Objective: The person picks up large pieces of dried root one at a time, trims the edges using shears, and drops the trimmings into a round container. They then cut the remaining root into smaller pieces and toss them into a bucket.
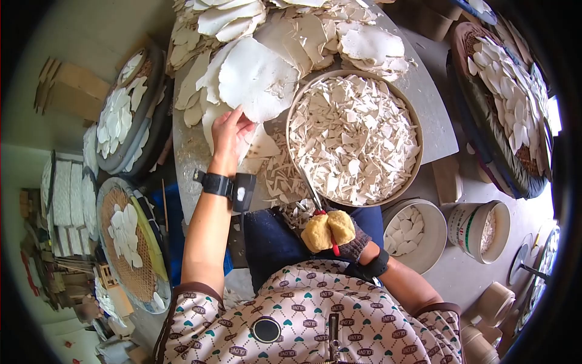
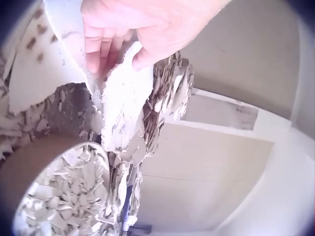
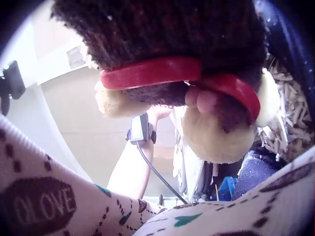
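My left hand [image 1: 229, 130] pinches the lower edge of a large, thin white sheet [image 1: 257, 79] with a ragged rim, held in front of the stacked sheets. In the left wrist view the thumb lies on the near face of the white sheet [image 2: 125, 103], with the fingers behind it. My right hand [image 1: 356, 241], in a dark knitted glove, grips scissors [image 1: 311, 189] low over the lap. Their red handles [image 3: 152, 73] are wrapped with yellow sponge padding [image 1: 327, 232], and the blades point up toward the round tub's near left side.
A round tub [image 1: 419, 142] full of broken white chips stands on the metal table [image 1: 438, 130]. Piled sheets [image 1: 373, 48] lie behind it. Buckets [image 1: 433, 255] with white pieces stand at the right. Round racks [image 1: 112, 200] of sheets flank both sides.
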The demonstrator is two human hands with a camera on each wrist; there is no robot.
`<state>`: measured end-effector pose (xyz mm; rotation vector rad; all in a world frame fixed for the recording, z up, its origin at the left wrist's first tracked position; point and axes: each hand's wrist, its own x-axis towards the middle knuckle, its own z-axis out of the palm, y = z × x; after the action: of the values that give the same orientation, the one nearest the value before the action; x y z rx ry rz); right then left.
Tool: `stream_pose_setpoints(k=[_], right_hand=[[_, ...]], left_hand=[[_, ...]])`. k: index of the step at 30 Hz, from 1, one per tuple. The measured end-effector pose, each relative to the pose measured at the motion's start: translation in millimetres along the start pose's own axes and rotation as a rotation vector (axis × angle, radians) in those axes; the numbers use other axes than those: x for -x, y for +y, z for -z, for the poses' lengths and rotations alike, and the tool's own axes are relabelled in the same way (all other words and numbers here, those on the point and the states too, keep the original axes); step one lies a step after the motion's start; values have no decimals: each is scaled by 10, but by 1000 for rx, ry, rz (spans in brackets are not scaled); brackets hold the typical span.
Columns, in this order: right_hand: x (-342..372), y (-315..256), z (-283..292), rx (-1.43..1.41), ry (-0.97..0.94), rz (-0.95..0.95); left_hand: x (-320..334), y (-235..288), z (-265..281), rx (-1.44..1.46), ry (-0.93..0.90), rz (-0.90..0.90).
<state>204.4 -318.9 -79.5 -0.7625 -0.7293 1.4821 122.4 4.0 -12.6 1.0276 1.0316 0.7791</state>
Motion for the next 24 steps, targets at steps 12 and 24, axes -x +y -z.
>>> stream_pose_setpoints(k=[12, 24], right_hand=[[-2, 135, 53, -103, 7, -72], [-355, 181, -199, -232, -193, -63]], left_hand=[[542, 68, 88, 191, -164, -19], [1227, -174, 317, 270, -91, -151]])
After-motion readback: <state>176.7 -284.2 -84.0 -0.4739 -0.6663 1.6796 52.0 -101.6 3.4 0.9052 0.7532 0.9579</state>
